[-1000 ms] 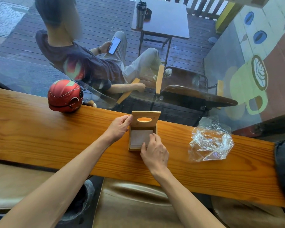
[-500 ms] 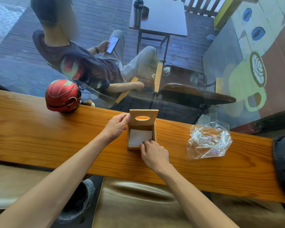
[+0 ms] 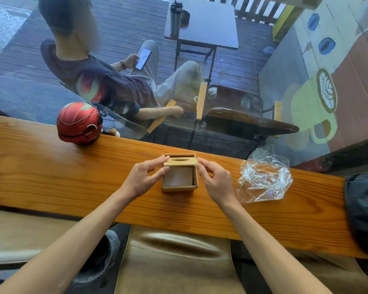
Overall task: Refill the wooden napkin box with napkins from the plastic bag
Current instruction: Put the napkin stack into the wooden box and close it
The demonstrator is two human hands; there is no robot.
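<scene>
Head view, looking down on a long orange-brown wooden counter (image 3: 40,170) that runs along a window. At the far left edge of it sits a glossy red motorcycle helmet (image 3: 79,123), well apart from everything else. Moving right, the left hand (image 3: 143,177) reaches in with fingers curled, its thumb and fingertips pinching the left end of a thin wooden lid with an oval slot (image 3: 180,161). That lid is tilted above the small square wooden napkin box (image 3: 180,188), which stands near the middle of the counter, close to the window edge. Inside the box lies a stack of pale napkins (image 3: 178,176), filling most of the opening (how deep the stack goes cannot be told). The right hand (image 3: 216,182) mirrors the left, thumb and fingers curled and pinching the right end of the same lid, so both hands hold it over the box. Further right, near the box but not touching it, a crumpled clear plastic bag (image 3: 265,179) lies on the counter; it looks flattened, and whether anything remains in it cannot be told. At the far right edge a dark fabric item (image 3: 363,206) rests on the wood.
</scene>
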